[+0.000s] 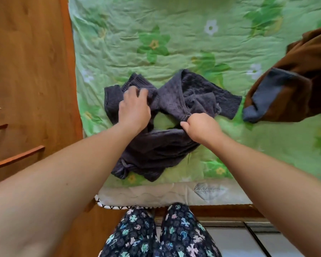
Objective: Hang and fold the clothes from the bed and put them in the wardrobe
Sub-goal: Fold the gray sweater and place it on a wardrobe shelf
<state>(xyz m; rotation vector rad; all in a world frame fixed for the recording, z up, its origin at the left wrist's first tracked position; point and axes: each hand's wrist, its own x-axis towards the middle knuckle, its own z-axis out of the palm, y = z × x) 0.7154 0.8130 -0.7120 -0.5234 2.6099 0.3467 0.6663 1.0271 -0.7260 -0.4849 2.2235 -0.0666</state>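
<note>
Two hands hold the dark knit garment [174, 97], bunched on the bed [174, 34]: left hand [134, 106] curled on its 10 o'clock edge, right hand [200, 127] pinching a fold. We judge uneven pulling would tangle it.

Bed [230, 193], green floral sheet [174, 34], filling centre and right of frame. On it: one dark grey knitted garment [174, 97], crumpled, centre; one brown garment [304, 80] with blue-grey cuff [265, 93], right edge.
</note>
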